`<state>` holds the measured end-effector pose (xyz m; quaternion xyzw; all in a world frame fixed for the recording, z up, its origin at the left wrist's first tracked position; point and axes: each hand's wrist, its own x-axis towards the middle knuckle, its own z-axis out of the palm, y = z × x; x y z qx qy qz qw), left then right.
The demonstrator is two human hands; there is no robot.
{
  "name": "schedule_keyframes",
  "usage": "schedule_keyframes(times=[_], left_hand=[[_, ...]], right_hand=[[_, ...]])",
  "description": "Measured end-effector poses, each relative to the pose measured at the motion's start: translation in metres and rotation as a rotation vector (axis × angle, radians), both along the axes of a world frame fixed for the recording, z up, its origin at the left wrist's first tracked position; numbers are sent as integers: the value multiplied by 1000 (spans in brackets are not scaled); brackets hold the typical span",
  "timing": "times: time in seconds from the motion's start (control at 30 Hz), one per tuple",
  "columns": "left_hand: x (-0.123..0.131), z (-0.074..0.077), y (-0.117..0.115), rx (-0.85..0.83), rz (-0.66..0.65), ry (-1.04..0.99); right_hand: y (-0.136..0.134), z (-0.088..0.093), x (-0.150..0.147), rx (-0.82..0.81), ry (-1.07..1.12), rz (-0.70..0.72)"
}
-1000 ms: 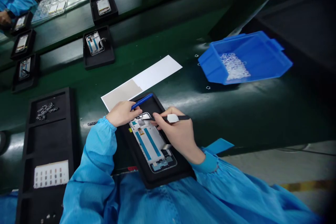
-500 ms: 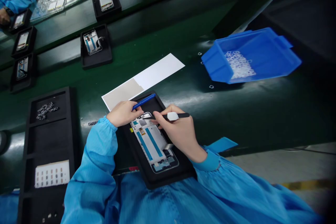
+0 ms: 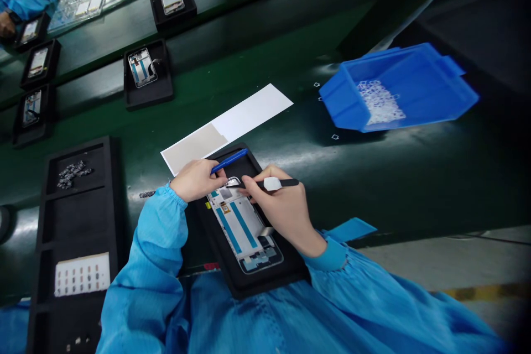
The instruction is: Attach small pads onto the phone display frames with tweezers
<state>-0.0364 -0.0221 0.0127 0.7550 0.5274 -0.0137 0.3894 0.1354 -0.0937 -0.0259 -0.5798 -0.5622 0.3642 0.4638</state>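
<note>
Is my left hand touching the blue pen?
Touching. The head view shows the left hand closed around the blue pen, whose far end sticks out beyond it; the right hand grips a black tool.

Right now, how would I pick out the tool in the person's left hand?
On the long green bench, find the black tray nearest the person, with a phone frame in it. The left hand, at the frame's top end, holds a slim blue stick slanting up and away. It alone is blue: the black tool in the right hand wears a white band.
</note>
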Motion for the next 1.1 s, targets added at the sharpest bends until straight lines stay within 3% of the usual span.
schedule_keyframes(times=[0.3, 0.53, 0.97, 1.1], left_hand=[[6, 6, -7, 70, -25, 178], [4, 5, -7, 59, -20, 165], [3, 3, -5, 48, -20, 129], [3, 3, -6, 35, -25, 144]], right_hand=[[-2, 0, 2, 2, -103, 16], [-2, -3, 2, 2, -38, 5], [-1, -3, 0, 68, -114, 22], [0, -2, -2, 153, -182, 12]])
